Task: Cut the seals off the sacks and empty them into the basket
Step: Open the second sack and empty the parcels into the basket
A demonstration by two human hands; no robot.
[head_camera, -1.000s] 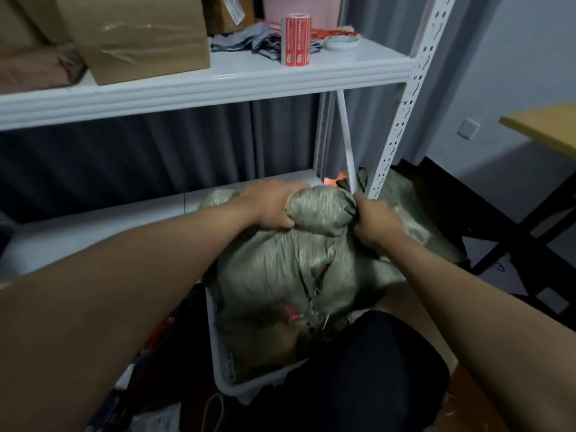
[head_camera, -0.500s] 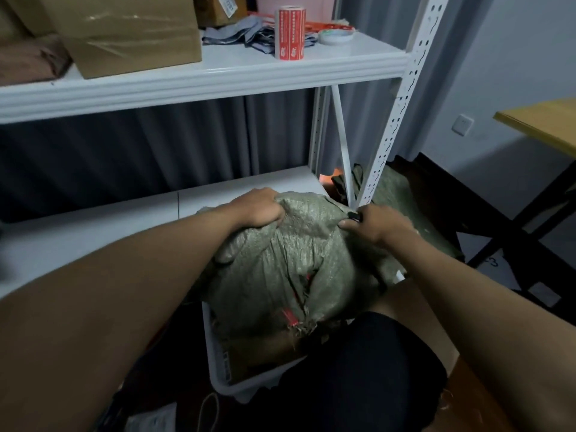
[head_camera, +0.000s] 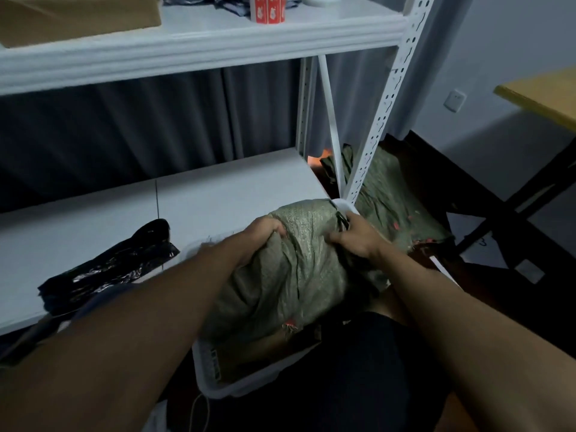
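A green woven sack [head_camera: 290,269] lies upended in a white plastic basket [head_camera: 237,386] between my knees, its mouth pointing down into the basket. My left hand [head_camera: 265,233] grips the sack's upper left fold. On the upper right, my right hand [head_camera: 355,238] clutches the fabric, with a small dark object [head_camera: 342,220] showing at its fingers. A brown parcel [head_camera: 268,347] shows under the sack's lower edge inside the basket. Red stitching [head_camera: 290,326] hangs at that edge.
A white metal shelf rack [head_camera: 371,151] stands close in front, its lower shelf [head_camera: 218,198] just beyond the basket. Black plastic bags [head_camera: 109,266] lie on that shelf at left. More green sacks [head_camera: 389,194] lie on the floor at right. A wooden table [head_camera: 542,95] stands far right.
The sack has come down lower into the basket and both hands went down with it, still gripping its top. The view has tilted down, showing black bags on the lower shelf.
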